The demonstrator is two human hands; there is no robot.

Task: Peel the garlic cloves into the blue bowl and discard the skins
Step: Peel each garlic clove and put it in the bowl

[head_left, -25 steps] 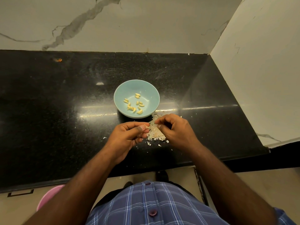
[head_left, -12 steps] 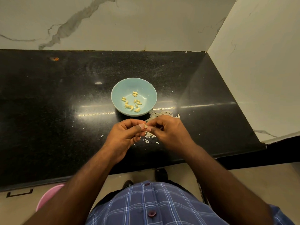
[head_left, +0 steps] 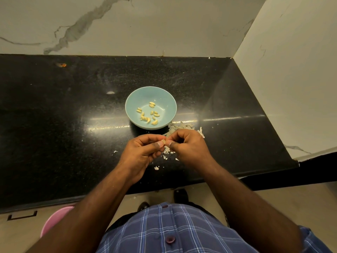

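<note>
Pinching a single garlic clove (head_left: 164,140) between both sets of fingertips, you hold it just in front of the blue bowl (head_left: 168,103), on your side of its near rim, raised off the counter.

Item: left hand (head_left: 141,151). Its fingers are curled and its thumb tip presses on the clove, probably to steady it while the other hand works the skin.

Item: right hand (head_left: 189,148). Its thumb and forefinger nip the clove's other end, the remaining fingers folded under. Whether skin is lifting at this instant is too small to tell.

Item: peeled cloves (head_left: 148,114). About a dozen pale ones lie loose inside the bowl. By that count the task looks well along, though the skins are not yet discarded.

Item: garlic skins (head_left: 180,127). They lie heaped just right of the bowl's near rim and partly under your right hand, with scraps strewn below both hands. Working close to the bowl likely keeps the drop into it short and the litter in one patch.

Item: black counter (head_left: 54,125). It bears the bowl, with a walled corner well to the bowl's right.

Item: pink tub (head_left: 54,221). It stands on the floor, well to the near left of the bowl, below the counter edge; it is perhaps meant for the skins.
</note>
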